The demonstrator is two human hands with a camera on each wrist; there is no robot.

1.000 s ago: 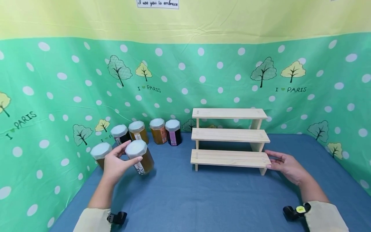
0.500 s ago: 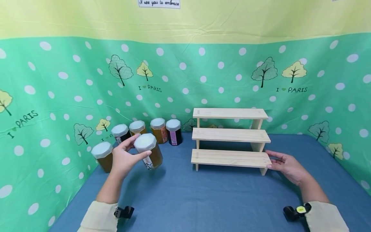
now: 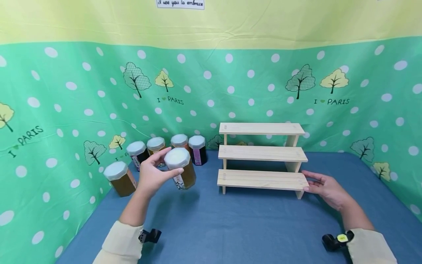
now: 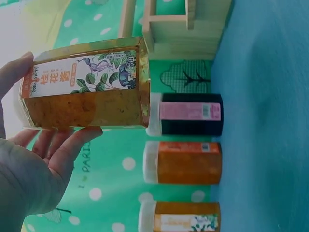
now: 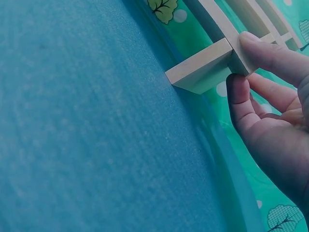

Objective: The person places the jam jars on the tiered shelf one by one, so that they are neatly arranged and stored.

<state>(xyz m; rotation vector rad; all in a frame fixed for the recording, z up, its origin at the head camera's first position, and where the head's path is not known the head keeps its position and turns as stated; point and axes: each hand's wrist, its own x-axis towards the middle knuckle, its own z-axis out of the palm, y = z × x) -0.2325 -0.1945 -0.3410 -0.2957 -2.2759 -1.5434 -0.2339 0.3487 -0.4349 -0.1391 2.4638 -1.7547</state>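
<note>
My left hand [image 3: 152, 178] grips a hexagonal glass jam jar [image 3: 188, 175] by its white lid, thumb on one side and fingers on the other. The jar is tilted a little and held up off the blue cloth, its shadow falling apart from it. Amber jam and a white label with leaves show in the left wrist view on this jar [image 4: 89, 92]. At the right, my right hand [image 3: 329, 192] pinches the right end of the lowest step of a three-tier wooden display stand [image 3: 260, 179]. In the right wrist view the thumb [image 5: 275, 55] lies over that board, fingers below.
Several more white-lidded jars stand at the left: an amber jar [image 3: 123, 183] in front, a dark jar [image 3: 136, 154] behind it, and a dark jar with a purple label [image 3: 197, 152] nearest the stand. A green dotted curtain [image 3: 211, 91] hangs behind the blue cloth [image 3: 244, 227].
My left hand has carried the jar to the right and slightly away from me, uncovering the front amber jar. The right hand and the stand have stayed put.
</note>
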